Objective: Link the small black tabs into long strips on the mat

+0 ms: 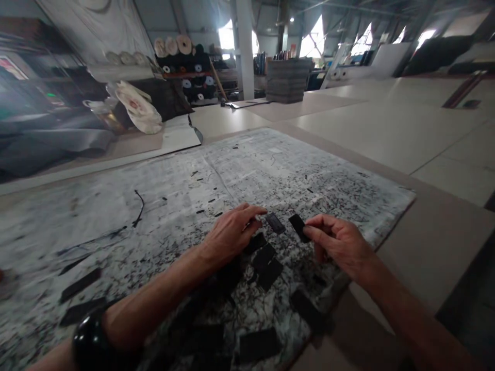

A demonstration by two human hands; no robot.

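My left hand [232,232] rests low over a scarred white cutting mat [270,170], fingers closed in a pinch on a small dark rectangular piece [275,223]. My right hand [340,242] is just to the right, thumb and fingers pinched on another small black piece [298,227]. Several black rectangular pieces [266,263] lie on the mat under and in front of both hands. A dark wristband [87,342] sits on my left wrist.
More black strips [79,285] lie at the mat's left. A thin black cord [138,208] lies further back. The beige table [386,123] stretches right and back. Fabric rolls [181,62], a grey stack [288,80] and a pillar [245,46] stand behind.
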